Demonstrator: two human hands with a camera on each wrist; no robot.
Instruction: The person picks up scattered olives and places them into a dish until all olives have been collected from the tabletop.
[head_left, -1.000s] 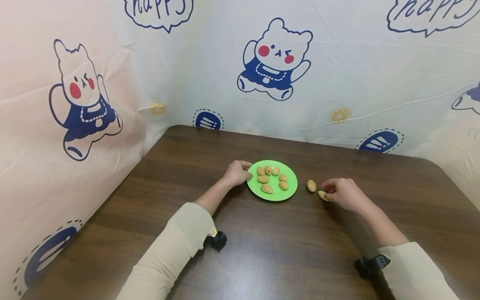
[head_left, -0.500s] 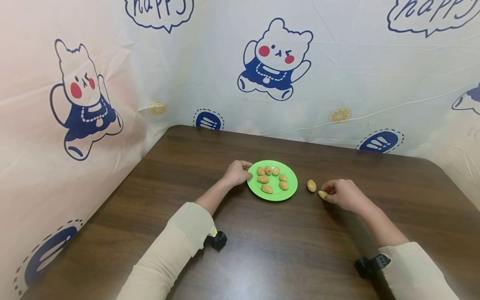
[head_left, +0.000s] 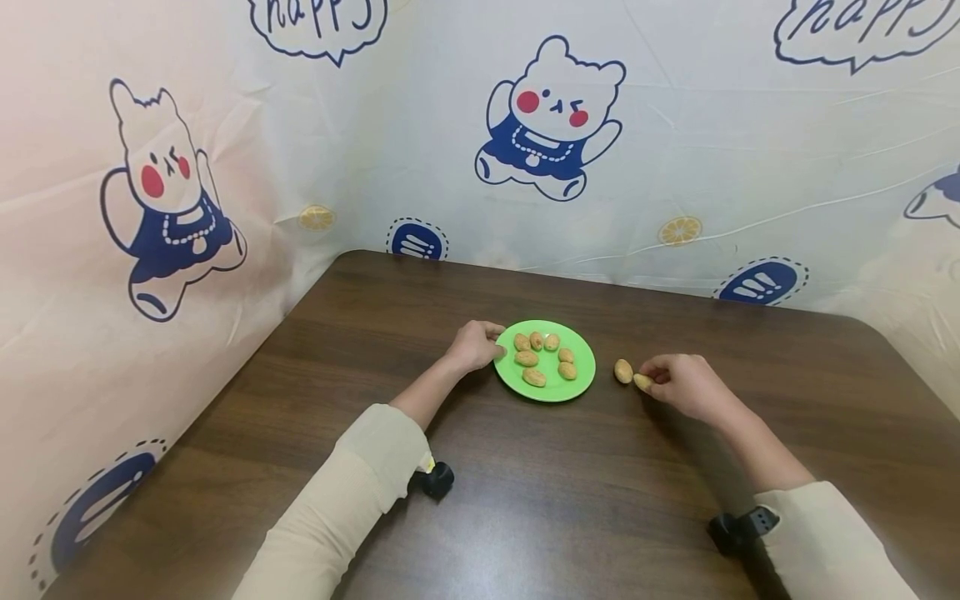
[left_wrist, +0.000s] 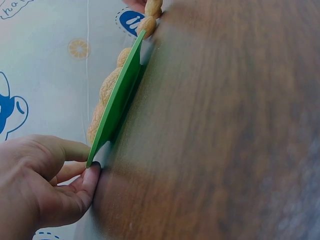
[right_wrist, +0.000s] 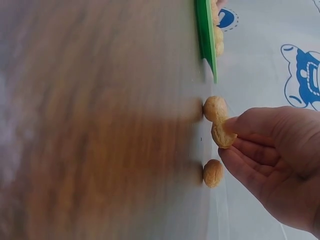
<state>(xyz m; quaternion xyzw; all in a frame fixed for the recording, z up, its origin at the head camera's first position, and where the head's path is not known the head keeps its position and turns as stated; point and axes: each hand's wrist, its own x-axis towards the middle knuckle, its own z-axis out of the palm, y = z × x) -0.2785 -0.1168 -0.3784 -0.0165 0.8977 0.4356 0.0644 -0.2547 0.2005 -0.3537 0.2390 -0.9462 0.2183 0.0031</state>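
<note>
In the head view, my left hand pinches the left rim of a green plate. The left wrist view has the thumb above the rim and fingertips beneath it. Several tan walnuts lie on the plate in a loose ring with a gap at the front. Right of the plate, my right hand pinches a walnut between thumb and fingers, close beside another walnut on the table. A further walnut rests on the table in the right wrist view; the right hand hides it from the head view.
The dark wooden table ends at a printed cloth backdrop behind and on the left. Small black devices are strapped at both wrists, near the pale sleeves.
My right hand has lifted its walnut slightly and shifted it up and left, nearer the loose walnut by the plate. The left hand and plate stay put.
</note>
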